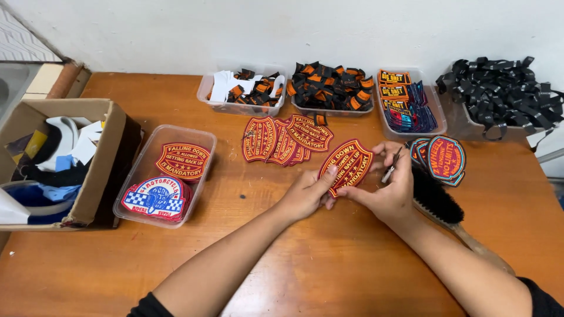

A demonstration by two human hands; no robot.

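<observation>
A cardboard box (88, 176) of cloth scraps sits at the far left of the tabletop (329, 264), its left side cut off by the frame. Just right of it a clear tray (202, 154) holds a red shield patch and a blue-and-white round one.

The left hand (305, 194) grasps the lower edge of the patch (346, 164), thumb on its face, fingers curled beneath. The patch is a dark red shield with an orange border and orange lettering, tilted, held just above the wood near the middle. Beyond it a fan of like patches (285, 141) lies overlapping (how many cannot be counted).

The right hand (390, 188) pinches the patch's right edge, its fingers also closed around small snips (392, 167), mostly hidden in the grip. A black brush (437, 202) lies partly beneath that hand, its wooden handle running under the forearm. Just past it rests a stack of round black patches (443, 157) with blue and orange rims.

Along the back wall stand four tubs: white and black tags (244, 88), black-and-orange tags (332, 87), orange and blue labels (408, 103), and a heap of black straps (502, 94), its tub nearly buried.
</observation>
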